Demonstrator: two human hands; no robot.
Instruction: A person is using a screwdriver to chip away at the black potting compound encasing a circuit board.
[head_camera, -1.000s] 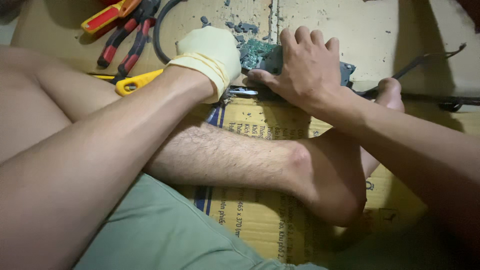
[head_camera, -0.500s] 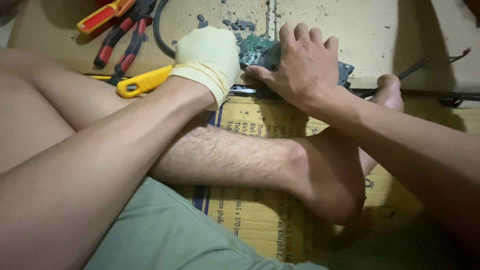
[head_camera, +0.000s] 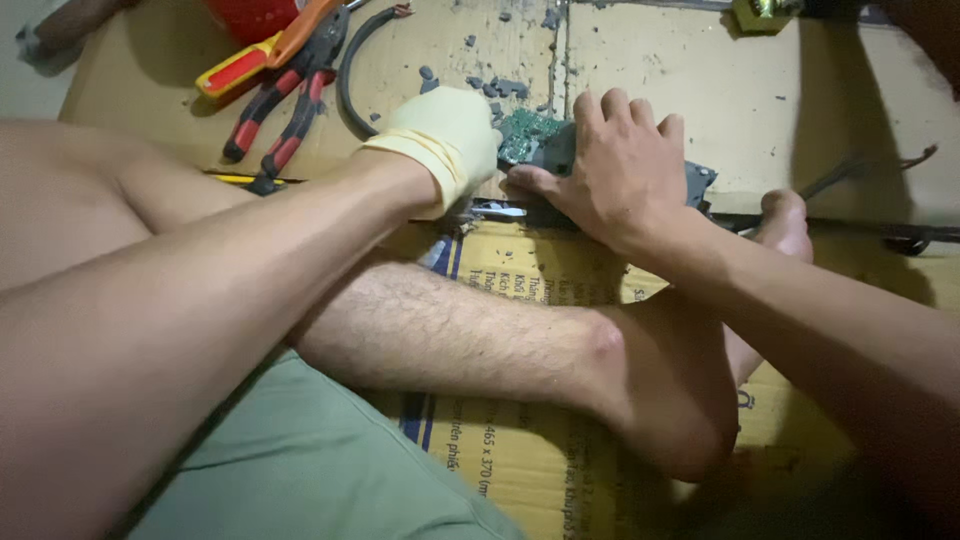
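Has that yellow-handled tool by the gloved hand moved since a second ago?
Yes. The yellow-handled tool is now mostly hidden behind the forearm, nearer the red pliers.

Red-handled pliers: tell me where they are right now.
In the head view the red-handled pliers lie at upper left on the cardboard, beside a curved black cable, just left of the gloved left hand.

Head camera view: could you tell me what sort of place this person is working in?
Probably an improvised floor workspace for taking electronics apart. The person sits on flattened cardboard, red-handled pliers lie nearby, and both hands press on a green circuit board amid grey debris.
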